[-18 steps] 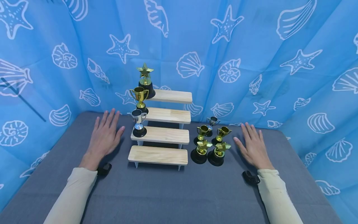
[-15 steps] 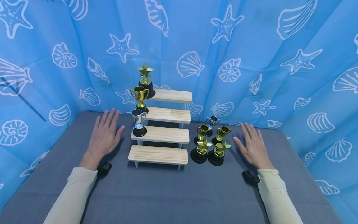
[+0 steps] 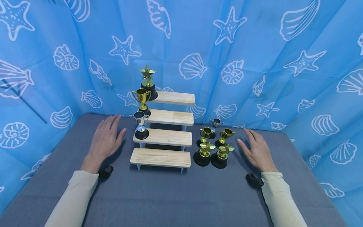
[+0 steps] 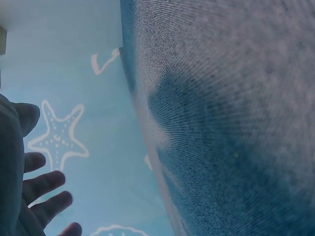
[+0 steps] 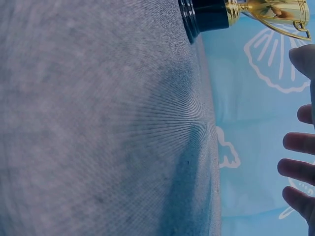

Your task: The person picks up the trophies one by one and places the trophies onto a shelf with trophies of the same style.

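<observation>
On my head view, a gold cup (image 3: pixel 226 134) stands upright on the grey table (image 3: pixel 170 198), its long axis vertical, mouth up, handles out to either side. Beside it are a second gold cup (image 3: pixel 205 133), a silver cup (image 3: pixel 216 123) behind, and two star trophies (image 3: pixel 204 154) in front, every one upright on a black base.

I see the right hand (image 3: pixel 257 151) palm down, fingers relaxed and grasping nothing, thumb near the first gold cup but apart from it. The left hand (image 3: pixel 105 138) lies palm down too, fingers loosely extended and idle, just left of the wooden stand (image 3: pixel 160 157). Whether either palm presses the cloth, I can't tell.

The stand's four steps run left to right. At their left ends, from the top, I have a tall star trophy (image 3: pixel 147 82), a shelf gold cup (image 3: pixel 142 97) and a shelf silver cup (image 3: pixel 140 121), all vertical. The cups' mouths face upward; their insides are too small to read.
</observation>
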Motion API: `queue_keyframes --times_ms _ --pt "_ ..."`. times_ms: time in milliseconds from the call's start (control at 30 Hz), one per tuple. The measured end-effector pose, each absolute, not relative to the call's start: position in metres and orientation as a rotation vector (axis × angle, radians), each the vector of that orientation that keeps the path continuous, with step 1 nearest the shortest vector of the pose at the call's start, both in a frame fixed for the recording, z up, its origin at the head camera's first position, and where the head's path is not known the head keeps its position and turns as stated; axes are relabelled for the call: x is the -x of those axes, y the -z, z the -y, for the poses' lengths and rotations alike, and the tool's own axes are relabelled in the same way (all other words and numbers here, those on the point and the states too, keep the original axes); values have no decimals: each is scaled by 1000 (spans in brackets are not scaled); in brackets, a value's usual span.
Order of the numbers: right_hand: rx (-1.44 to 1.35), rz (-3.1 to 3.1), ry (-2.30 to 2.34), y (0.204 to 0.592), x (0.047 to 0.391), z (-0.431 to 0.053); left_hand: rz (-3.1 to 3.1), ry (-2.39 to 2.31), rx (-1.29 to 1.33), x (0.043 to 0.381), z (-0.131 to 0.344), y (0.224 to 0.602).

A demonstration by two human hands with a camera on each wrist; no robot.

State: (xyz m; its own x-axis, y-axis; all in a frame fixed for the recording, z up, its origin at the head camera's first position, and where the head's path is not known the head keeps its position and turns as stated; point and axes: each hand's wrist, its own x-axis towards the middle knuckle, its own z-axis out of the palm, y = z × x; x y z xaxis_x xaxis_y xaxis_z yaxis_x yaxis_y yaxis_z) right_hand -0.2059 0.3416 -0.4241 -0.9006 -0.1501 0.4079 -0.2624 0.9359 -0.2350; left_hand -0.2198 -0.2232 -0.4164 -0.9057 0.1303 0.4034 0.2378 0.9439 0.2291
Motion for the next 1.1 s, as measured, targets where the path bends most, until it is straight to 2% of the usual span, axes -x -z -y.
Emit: queue_keyframes --times_ms 333,567,1100 --pt "-274 2685 -423 427 205 -342 2716 389 251 216 223 416" --pt "-261 2677 -484 428 204 -341 2772 596 208 214 222 408" --pt "-293 2613 -792 437 208 -336 2754 1086 407 209 229 415"
